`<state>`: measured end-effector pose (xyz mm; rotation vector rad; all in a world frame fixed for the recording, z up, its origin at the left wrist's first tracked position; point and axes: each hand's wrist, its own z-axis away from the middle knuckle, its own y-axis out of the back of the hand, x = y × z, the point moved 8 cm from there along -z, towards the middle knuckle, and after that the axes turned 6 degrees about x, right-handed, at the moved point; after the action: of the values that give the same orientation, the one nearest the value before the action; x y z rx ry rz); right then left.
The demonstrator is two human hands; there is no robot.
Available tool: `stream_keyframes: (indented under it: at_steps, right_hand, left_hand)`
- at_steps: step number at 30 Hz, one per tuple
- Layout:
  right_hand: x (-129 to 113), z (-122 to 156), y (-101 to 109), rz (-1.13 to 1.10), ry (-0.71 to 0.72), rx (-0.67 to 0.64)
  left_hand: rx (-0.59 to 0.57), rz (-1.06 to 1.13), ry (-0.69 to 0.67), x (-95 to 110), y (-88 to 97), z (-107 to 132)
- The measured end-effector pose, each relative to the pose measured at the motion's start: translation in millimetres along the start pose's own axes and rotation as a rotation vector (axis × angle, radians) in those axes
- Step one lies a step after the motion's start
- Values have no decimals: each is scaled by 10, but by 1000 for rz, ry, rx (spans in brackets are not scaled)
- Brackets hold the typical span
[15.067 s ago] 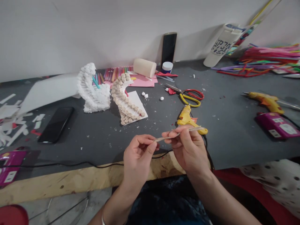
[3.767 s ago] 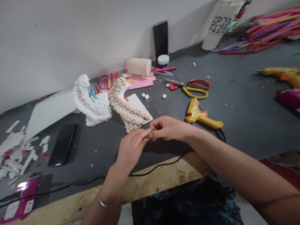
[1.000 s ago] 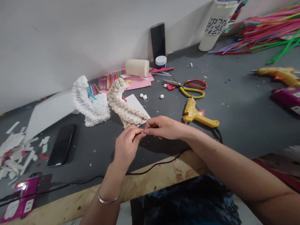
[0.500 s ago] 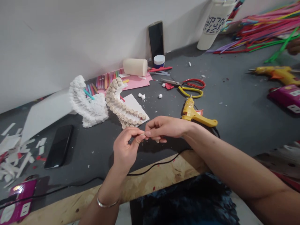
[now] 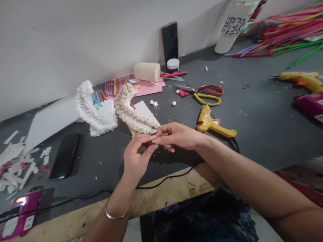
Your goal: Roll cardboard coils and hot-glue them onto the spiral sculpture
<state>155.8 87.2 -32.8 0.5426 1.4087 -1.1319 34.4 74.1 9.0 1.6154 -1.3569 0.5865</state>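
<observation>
My left hand (image 5: 136,156) and my right hand (image 5: 176,136) meet fingertip to fingertip over the grey table (image 5: 252,127), both pinched on a small pale piece that the fingers mostly hide. Just beyond them stands a curved model covered in small beige paper rolls (image 5: 131,111) on a white card (image 5: 146,112). A similar white fluffy curved model (image 5: 94,111) stands to its left. A yellow glue gun (image 5: 212,122) lies right of my right hand.
Red and yellow scissors (image 5: 207,94), a beige paper roll (image 5: 147,71), a small jar (image 5: 173,65) and an upright phone (image 5: 169,42) are behind. A black phone (image 5: 65,155) and paper scraps (image 5: 15,164) lie left. A black cable (image 5: 164,178) crosses the wooden front edge (image 5: 75,218). A second glue gun (image 5: 301,80) and coloured straws (image 5: 285,33) sit right.
My hands have stayed pinched together near the beige model, with the fingers shifting slightly. Long ago they held a long thin strip between them; only a small hidden piece shows now.
</observation>
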Motion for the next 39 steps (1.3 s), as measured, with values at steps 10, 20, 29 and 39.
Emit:
stream_keyframes:
  at_steps: [10, 20, 29, 39]
  right_hand:
    - [44, 30, -12, 145, -97, -92]
    - [26, 38, -98, 41, -47, -186]
    - [-13, 28, 7, 113, -17, -63]
    - [64, 38, -60, 91, -87, -157]
  left_hand:
    - [-52, -236, -136, 172, 21, 18]
    - [104, 5, 31, 36, 84, 24]
    - [-48, 31, 34, -11, 8, 5]
    - [-49, -183, -52, 149, 58, -17]
